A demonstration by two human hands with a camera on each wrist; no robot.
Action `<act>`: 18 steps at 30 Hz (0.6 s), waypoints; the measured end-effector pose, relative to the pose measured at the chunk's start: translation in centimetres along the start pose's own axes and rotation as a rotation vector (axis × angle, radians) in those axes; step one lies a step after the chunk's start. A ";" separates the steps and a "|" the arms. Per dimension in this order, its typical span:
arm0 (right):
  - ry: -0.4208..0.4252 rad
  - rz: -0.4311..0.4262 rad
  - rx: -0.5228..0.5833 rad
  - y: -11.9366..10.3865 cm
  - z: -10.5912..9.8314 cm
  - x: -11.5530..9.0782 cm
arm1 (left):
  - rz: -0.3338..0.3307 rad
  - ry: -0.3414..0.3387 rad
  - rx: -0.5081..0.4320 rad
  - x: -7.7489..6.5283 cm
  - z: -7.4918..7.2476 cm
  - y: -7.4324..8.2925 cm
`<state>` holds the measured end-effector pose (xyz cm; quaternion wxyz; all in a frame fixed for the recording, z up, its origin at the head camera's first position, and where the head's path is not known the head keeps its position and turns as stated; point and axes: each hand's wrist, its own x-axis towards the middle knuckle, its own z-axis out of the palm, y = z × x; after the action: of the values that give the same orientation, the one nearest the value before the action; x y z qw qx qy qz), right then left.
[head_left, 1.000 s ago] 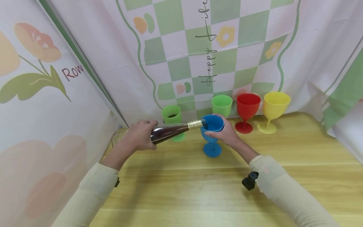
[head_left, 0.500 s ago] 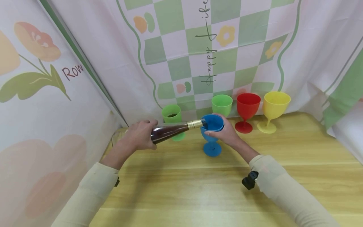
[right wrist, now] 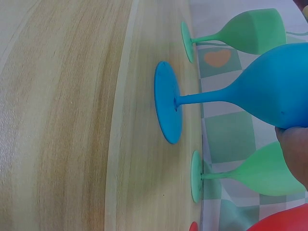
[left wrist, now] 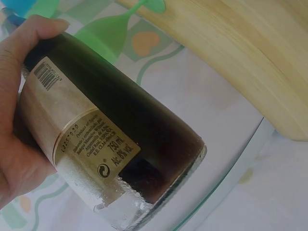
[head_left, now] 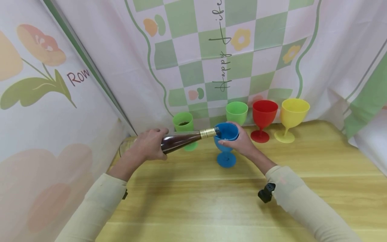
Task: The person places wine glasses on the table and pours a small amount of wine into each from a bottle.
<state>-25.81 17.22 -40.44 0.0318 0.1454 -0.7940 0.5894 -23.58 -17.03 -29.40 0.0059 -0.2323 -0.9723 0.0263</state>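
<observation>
My left hand (head_left: 151, 144) grips a dark glass wine bottle (head_left: 181, 141) round its body and tilts it nearly level. The bottle's gold-collared neck rests at the rim of a blue goblet (head_left: 226, 159), mouth just inside. Round the goblet's bowl curl the fingers and thumb of my right hand (head_left: 240, 141). In the right wrist view, the blue goblet (left wrist: 9, 7) is better seen from its foot up in the right wrist view, where its base (right wrist: 167, 102) stands on the table. The left wrist view shows the bottle's back label (left wrist: 91, 130) and dark liquid inside.
Behind the bottle stands a green goblet (head_left: 183, 121) with dark liquid in it. Another green goblet (head_left: 237, 112), a red goblet (head_left: 264, 112) and a yellow goblet (head_left: 294, 112) line the back of the wooden table (head_left: 193, 201). A patterned curtain (head_left: 211, 60) hangs behind them.
</observation>
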 end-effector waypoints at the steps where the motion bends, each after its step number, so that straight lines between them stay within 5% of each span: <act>1: 0.000 -0.001 0.000 0.0 0.0 0.0 | -0.001 0.000 0.002 0.0 0.0 0.0; 18: -0.002 -0.001 -0.010 -0.1 0.0 -0.1 | -0.005 -0.002 0.020 -0.1 -0.1 0.1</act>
<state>-25.66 17.21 -40.38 0.0321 0.1463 -0.7970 0.5851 -23.47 -16.95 -29.27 0.0072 -0.2298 -0.9725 0.0361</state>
